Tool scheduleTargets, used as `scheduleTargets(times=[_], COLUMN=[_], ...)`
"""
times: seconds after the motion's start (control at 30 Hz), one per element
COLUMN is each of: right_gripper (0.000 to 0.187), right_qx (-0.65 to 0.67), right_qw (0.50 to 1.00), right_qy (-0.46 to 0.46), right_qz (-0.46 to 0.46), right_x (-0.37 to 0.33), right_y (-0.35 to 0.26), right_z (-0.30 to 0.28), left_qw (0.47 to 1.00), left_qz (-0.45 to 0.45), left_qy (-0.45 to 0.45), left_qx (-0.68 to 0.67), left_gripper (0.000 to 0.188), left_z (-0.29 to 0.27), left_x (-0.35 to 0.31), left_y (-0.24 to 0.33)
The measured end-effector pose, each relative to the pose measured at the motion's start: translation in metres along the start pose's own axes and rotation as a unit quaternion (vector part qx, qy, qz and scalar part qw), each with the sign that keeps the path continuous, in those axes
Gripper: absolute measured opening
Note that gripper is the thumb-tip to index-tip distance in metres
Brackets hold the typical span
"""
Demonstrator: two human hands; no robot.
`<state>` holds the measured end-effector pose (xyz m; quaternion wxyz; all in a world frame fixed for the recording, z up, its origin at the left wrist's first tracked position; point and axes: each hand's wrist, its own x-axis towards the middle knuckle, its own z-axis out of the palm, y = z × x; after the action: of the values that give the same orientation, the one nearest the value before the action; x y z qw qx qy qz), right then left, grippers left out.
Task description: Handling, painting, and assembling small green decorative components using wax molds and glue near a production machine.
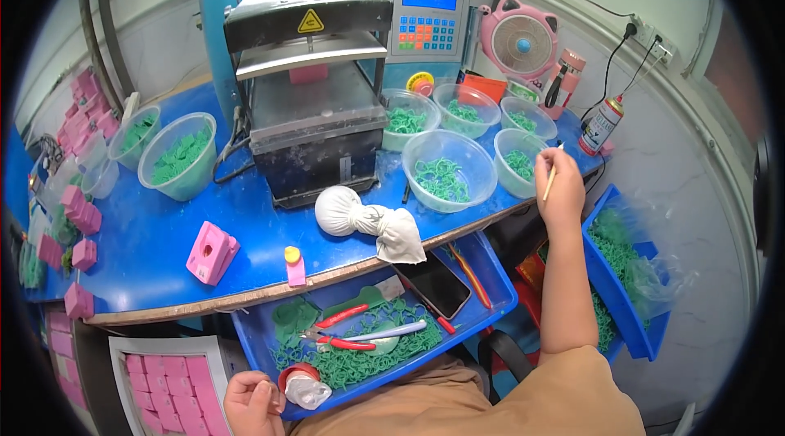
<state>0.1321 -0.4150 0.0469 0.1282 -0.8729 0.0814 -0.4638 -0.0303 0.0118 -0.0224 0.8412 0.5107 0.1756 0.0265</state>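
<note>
right hand (564, 187) grasping stick (550, 181) beside bowl (509, 183) | left hand (252, 403) curled, contents unclear, by tray (504, 298) edge | tabletop (260, 227) bare mid-left

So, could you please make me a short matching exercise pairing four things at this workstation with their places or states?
Column one:
1. Right hand
2. Red-handled pliers
3. Tied cloth bundle
4. Fan

Column two:
A. On the table, in front of the press
B. Pink, near the wall
C. Holding a thin stick
D. Inside the blue tray

Pairs: 1-C, 2-D, 3-A, 4-B.
</note>
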Motion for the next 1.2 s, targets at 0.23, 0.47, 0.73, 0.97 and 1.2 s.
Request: scheduleTargets(times=[0.23, 0.47, 0.73, 0.97, 1.2], right_gripper=[0.008, 0.017, 0.026, 0.028, 0.045], right_qx=[0.296, 0.317, 0.343, 0.204, 0.185], right_qw=[0.944, 0.906, 0.855, 0.862, 0.876], right_qy=[-0.092, -0.179, -0.230, -0.302, -0.247], right_qz=[-0.109, -0.217, -0.315, -0.352, -0.371], right_x=[-0.055, -0.068, -0.095, -0.092, -0.096], right_y=[-0.050, -0.103, -0.161, -0.182, -0.192], right_z=[-0.003, 0.001, 0.021, 0.036, 0.019], left_qw=[0.990, 0.939, 0.614, 0.538, 0.809], left_qz=[0.046, 0.207, 0.466, 0.463, 0.306], left_qy=[0.009, -0.016, -0.015, 0.133, 0.000], left_qx=[0.130, 0.273, 0.636, 0.692, 0.502], left_gripper=[0.008, 0.013, 0.042, 0.073, 0.051], left_z=[0.006, 0.012, 0.031, 0.042, 0.020], left_x=[-0.007, -0.018, 0.022, 0.108, 0.141], left_y=[0.013, 0.010, 0.035, 0.064, 0.048])
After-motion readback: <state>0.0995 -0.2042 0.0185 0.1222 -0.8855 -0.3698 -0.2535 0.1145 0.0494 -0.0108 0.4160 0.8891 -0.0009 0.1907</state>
